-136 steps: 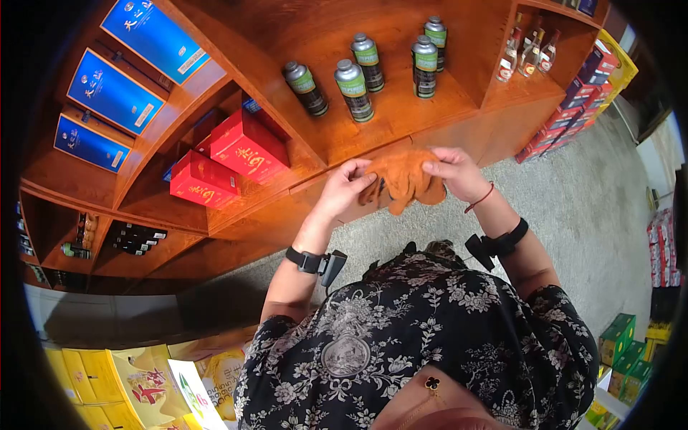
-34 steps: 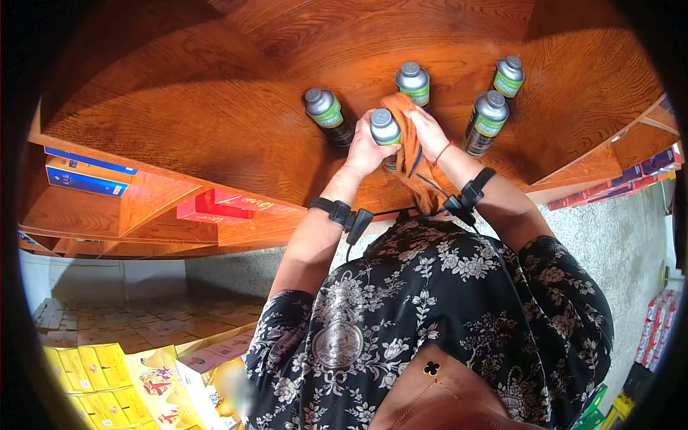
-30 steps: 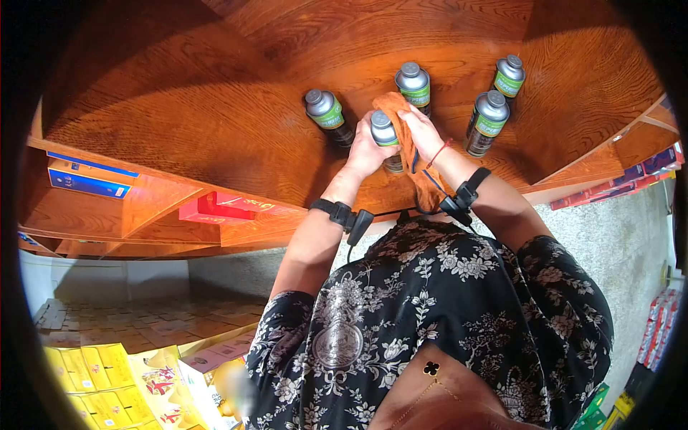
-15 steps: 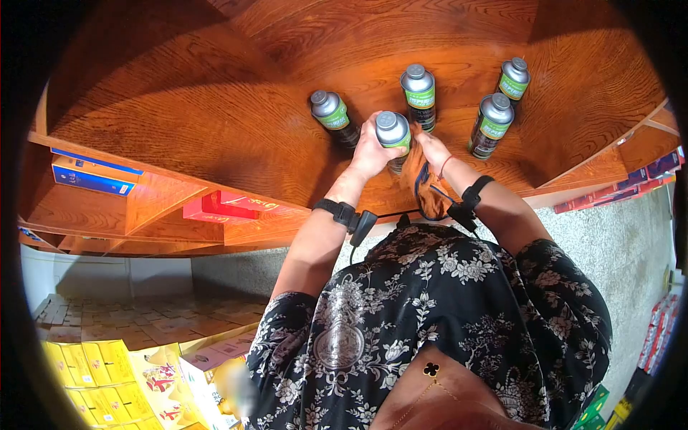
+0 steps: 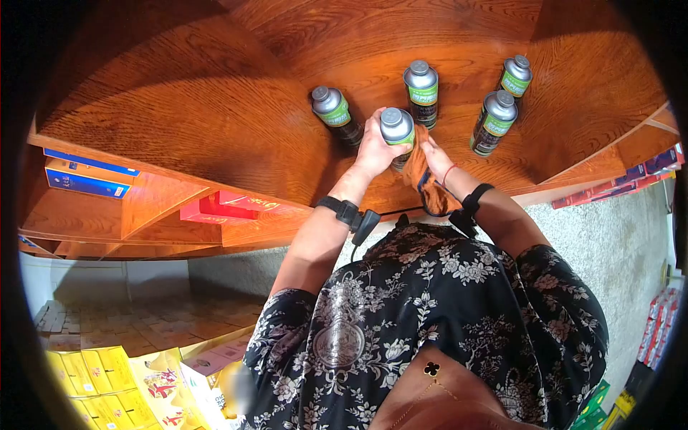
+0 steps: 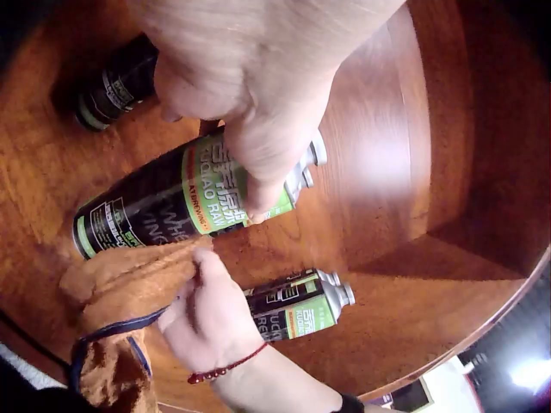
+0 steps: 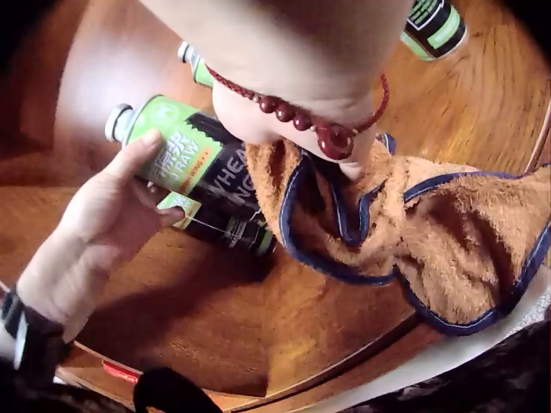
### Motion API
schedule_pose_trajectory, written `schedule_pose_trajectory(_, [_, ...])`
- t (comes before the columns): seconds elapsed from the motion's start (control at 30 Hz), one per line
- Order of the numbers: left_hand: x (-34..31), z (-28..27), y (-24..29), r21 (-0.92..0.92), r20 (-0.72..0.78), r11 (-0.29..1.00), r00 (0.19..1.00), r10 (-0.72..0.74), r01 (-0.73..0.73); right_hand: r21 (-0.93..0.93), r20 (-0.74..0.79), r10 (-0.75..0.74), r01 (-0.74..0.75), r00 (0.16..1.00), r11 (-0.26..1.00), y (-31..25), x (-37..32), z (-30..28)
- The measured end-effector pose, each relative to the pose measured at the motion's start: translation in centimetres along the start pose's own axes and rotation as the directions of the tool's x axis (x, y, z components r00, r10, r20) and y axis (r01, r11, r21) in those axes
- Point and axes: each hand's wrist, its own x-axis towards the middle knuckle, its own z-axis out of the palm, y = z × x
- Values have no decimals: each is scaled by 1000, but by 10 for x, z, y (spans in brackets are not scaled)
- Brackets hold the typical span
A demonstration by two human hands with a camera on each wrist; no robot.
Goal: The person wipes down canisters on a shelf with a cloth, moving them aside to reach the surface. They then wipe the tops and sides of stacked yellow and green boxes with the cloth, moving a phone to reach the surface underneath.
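My left hand (image 5: 374, 152) grips a beer can (image 5: 396, 125) with a silver cone top and capped neck, its thumb and fingers around the green upper band. In my right hand (image 5: 438, 161) is an orange cloth (image 5: 416, 172) with navy edging. The left wrist view has the cloth (image 6: 129, 288) against the lower, black part of the can (image 6: 164, 202), bunched under the right hand's fingers. Its loose end hangs toward the shelf's front edge, as the right wrist view shows on the cloth (image 7: 456, 241). The right fingertips are partly hidden there.
Several matching cans stand around: one at left (image 5: 333, 111), one behind (image 5: 421, 89), and two at right, the nearer can (image 5: 494, 122) overlapping the other. Red boxes (image 5: 215, 206) and blue boxes (image 5: 86, 179) sit in lower-left compartments. Yellow cartons (image 5: 100, 373) are stacked at bottom left.
Earliest, both hands held the cloth before the shelf; now the left grips a can. Over the last second the cloth and right hand went from the can's top down its side.
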Motion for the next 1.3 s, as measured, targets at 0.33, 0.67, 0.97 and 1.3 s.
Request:
schedule_pose_trajectory(0.33, [-5,7,-15,-84,-55,996,998,6,-11,108,185,392,-415,901,903,-3,-40,5])
schedule_pose_trajectory(0.67, [-82,-12,-19,-197,-128,979,992,22,-47,217,480,-12,-105,877,971,-69,-88,31])
schedule_pose_trajectory(0.97, [-93,-21,-5,-646,-142,763,978,-152,25,-218,669,-154,390,727,895,-111,-41,54])
schedule_pose_trajectory(1.3, [-6,-18,-7,-789,-343,611,872,-350,-65,-382,439,-378,550,815,743,-149,9,15])
